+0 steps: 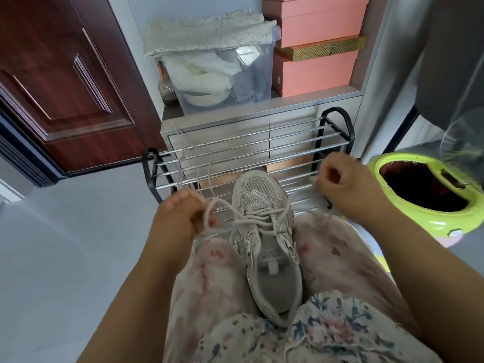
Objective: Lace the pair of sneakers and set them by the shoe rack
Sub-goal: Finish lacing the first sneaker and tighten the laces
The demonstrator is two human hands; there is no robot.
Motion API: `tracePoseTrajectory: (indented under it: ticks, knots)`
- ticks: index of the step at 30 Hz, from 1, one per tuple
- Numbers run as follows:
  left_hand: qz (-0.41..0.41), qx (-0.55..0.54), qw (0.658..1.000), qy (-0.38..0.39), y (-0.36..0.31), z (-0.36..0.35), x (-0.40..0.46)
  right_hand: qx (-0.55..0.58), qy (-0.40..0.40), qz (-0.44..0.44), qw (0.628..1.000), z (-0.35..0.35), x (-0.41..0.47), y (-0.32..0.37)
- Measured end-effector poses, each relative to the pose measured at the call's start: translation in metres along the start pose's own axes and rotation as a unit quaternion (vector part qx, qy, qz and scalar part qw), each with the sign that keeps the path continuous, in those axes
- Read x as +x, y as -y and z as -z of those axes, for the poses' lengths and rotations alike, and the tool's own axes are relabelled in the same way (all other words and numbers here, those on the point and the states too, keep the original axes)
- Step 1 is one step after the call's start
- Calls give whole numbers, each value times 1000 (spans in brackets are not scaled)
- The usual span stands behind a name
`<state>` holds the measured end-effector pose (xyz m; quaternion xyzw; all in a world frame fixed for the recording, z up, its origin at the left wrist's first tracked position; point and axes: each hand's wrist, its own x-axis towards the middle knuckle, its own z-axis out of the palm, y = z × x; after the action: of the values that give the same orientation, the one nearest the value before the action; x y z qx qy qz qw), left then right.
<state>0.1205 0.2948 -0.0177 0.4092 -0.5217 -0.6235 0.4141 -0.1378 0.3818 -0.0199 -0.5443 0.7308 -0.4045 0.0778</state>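
Both hands, left hand (183, 213) and right hand (337, 179), pinch the lace (251, 218); pull evenly so the sneaker (264, 231) gets snug

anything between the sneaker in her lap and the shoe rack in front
Nothing visible blocks it. The sneaker lies between the knees, toe toward the shoe rack just ahead. Only its own lace, gripped by the left hand and right hand, spans that gap.
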Motion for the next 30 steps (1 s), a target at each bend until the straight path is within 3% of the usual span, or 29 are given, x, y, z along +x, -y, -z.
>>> tracePoseTrajectory:
  ticks: [3,6,10,13,18,21,23,24,26,30]
  knots:
    - [58,142,987,51,14,-10,-6,8,100,59,993,-17,-15,12]
    - [14,332,941,62,22,-21,-11,-52,151,146,976,-31,-21,12]
    - [-44,412,908,56,29,-29,-7,-107,162,197,961,-42,-21,6]
    - [-56,338,939,35,28,-34,-7,-71,140,181,971,-42,-20,5]
    - [-64,91,988,-109,13,-18,1,0,-71,41,997,-21,-7,2]
    - [-15,-101,993,-61,8,-21,0,52,-41,-3,998,-16,-8,6]
    - [16,-142,990,-22,9,-30,-6,64,28,2,998,-21,-16,13]
    - [19,-108,994,-20,10,-33,-8,57,61,10,996,-24,-20,17]
    - [3,58,998,-38,13,-37,-11,12,109,46,993,-28,-27,22]
    - [-50,352,934,-31,21,-38,-15,-60,104,98,988,-33,-28,22]
